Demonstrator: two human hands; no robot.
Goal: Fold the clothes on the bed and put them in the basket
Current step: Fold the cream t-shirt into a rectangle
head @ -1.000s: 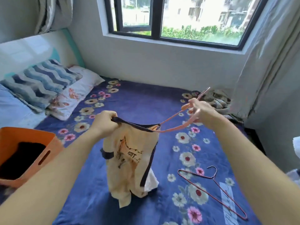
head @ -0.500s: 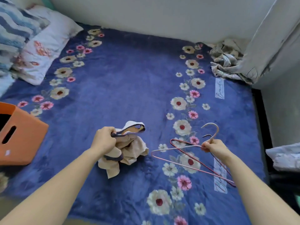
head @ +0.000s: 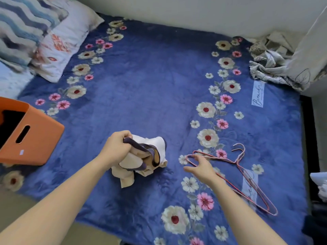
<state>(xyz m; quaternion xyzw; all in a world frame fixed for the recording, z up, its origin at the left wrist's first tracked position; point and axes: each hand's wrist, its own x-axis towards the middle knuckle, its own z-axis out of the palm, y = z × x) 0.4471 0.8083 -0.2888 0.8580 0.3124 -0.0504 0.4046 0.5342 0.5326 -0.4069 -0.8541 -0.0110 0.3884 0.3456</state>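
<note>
Letting go of the pink hanger [head: 221, 159]: it now lies on the bed [head: 150, 85] just beyond my right hand [head: 201, 167], fingers [head: 196, 157] spread and empty. Left hand [head: 116, 149] grips the cream T-shirt [head: 146, 156] by its dark collar, bunched on the bed. Shirt's free, so I'd fold next. Orange basket [head: 40, 138] sits well left.

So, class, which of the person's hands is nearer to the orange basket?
Left. The left hand, gripping the cream garment, is to the right of the orange basket; the right hand is farther right, open by the pink hangers.
</note>
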